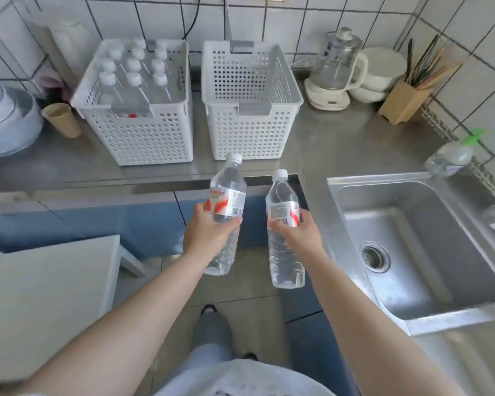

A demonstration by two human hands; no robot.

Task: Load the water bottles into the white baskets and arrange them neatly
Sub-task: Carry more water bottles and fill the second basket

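- Baskets: I count two white perforated baskets standing side by side on the steel bench (340,155), against the tiled wall. The left basket (137,138) holds upright bottles; the right basket (252,132) shows only its own bare walls and floor.
- Bottles in the left basket: I count twelve white caps (134,78), set in three columns of four, all pointing up, long axes vertical.
- Bottles in hand: two, both clear, white-capped, with red-and-white labels, held in the air in front of the bench edge, below the right basket and above the floor.
- Left bottle (226,207): long axis near vertical in the view, cap tipped away from me toward the baskets, base toward my body.
- Right bottle (283,232): same attitude, cap toward the bench, base down toward me; it hangs just beside the left bottle, not touching it.
- Left hand (209,232): its grip is wrapped around the left bottle's middle, thumb on the left of the label, fingers curled at the right.
- Right hand (300,232): its grip is wrapped around the right bottle at label height, fingers across the label's lower edge.
- Other bottle: one more lies tilted on the bench behind the sink (412,252), near the right wall, with a green piece at its top.
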